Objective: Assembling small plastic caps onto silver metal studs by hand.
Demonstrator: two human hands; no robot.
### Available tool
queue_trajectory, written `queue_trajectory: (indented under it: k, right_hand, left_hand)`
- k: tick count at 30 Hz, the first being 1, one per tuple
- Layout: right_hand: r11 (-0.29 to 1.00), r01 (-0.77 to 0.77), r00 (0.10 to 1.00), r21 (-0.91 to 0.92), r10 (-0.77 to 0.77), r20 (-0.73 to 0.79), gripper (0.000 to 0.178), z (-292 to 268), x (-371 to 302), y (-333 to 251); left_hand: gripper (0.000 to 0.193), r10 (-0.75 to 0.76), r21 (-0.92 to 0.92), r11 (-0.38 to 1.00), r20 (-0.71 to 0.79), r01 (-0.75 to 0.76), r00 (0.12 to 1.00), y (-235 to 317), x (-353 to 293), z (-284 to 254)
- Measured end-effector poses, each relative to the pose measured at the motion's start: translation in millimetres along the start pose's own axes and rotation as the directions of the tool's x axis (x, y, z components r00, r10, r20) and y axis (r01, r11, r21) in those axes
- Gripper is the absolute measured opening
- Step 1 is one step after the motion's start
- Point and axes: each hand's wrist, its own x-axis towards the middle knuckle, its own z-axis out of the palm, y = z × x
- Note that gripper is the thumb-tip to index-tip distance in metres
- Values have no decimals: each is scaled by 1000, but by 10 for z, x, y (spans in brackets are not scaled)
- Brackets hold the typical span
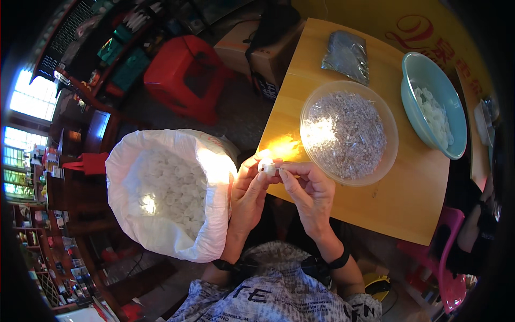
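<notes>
Just beyond the table's near edge, my left hand [248, 196] pinches a small, rounded white plastic piece [266, 167] between thumb and fingers. My right hand [313, 196] has thumb and forefinger closed on a thin clear tube [279, 168], whose tip meets the white piece. Glare hides whether the tip is inside it. On my left, a white woven sack [214, 225] with its mouth rolled wide holds many similar-looking translucent white pieces [174, 188]. To the right of my hands, a round clear tub [394, 144] is filled with short clear tubes [348, 134].
A wooden table [391, 214] bears the tub, a clear bag [346, 56] and a teal basin [421, 68] with white pieces. Behind stand a red stool [182, 70] and a cardboard box [236, 45]. At right are a pink chair [450, 273] and another person's arm [472, 225].
</notes>
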Motion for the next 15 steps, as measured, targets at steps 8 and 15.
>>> queue_trajectory:
  k: [8,15]
  right_hand:
    - [1000,-19,1000,-17,19,-4,10,6,21,28]
    - [999,-17,1000,26,18,-12,10,16,18,50]
  left_hand:
    - [34,5,66,998,2,-5,1000,2,11,-7]
    - [33,20,63,998,18,-21,1000,-2,12,-25]
